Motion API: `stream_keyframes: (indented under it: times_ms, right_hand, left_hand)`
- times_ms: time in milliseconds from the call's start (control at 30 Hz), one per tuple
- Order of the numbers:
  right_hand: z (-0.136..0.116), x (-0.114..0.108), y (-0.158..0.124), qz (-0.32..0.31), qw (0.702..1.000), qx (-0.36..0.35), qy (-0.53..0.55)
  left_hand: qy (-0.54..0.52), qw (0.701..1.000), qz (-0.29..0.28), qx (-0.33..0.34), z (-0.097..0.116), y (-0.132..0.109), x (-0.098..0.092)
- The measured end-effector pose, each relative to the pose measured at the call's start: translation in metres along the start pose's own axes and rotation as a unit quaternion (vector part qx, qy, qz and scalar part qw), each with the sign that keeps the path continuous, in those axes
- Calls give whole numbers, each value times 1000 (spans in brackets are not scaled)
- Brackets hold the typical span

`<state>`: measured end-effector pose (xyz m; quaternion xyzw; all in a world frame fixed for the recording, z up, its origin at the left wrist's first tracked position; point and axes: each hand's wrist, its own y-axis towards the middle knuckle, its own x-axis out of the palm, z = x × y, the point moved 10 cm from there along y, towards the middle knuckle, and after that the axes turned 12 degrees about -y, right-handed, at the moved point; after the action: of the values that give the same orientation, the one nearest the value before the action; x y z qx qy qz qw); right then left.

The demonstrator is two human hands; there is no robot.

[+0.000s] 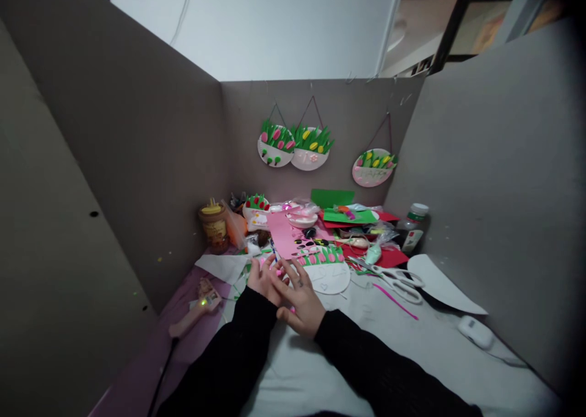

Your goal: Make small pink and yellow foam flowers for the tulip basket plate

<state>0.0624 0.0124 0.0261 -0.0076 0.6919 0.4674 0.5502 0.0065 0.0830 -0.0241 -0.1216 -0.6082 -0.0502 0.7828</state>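
Observation:
My left hand is turned palm up above the table, its fingers slightly curled. A small bright pink piece shows at its fingers; it looks soft like clay, but is too small to be sure. My right hand lies across the left one with fingers stretched out and thumb apart. Just beyond them is a half-round white paper-plate pocket with pink tulips and green leaves along its top and a drawn heart. White-handled scissors lie to the right, beside a pink pipe cleaner.
A pink glue gun with a lit spot and cord lies left. A brown jar and a bottle stand at the back corners. Grey boards enclose the table; plate flower baskets hang behind. A white case sits right.

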Motion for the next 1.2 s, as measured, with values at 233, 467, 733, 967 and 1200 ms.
stream_keyframes:
  times_ms: [233, 467, 733, 967, 1200]
  right_hand:
    - [-4, -1, -1, 7, 1000, -21, 12]
    - [-2, 0, -1, 5, 1000, -11, -10]
    - [2, 3, 0, -16, 999, 30, -21]
    - [-5, 3, -2, -9, 1000, -2, 4]
    - [-2, -2, -2, 9, 1000, -3, 24]
  left_hand:
    - [1, 1000, 4, 20, 4, 2, -2]
    - [-3, 999, -2, 36, 7, 1, 1]
    - [1, 999, 20, 50, 12, 1, 0]
    - [-21, 998, 56, -15, -6, 0, -9]
    - [-33, 999, 33, 19, 5, 2, -7]
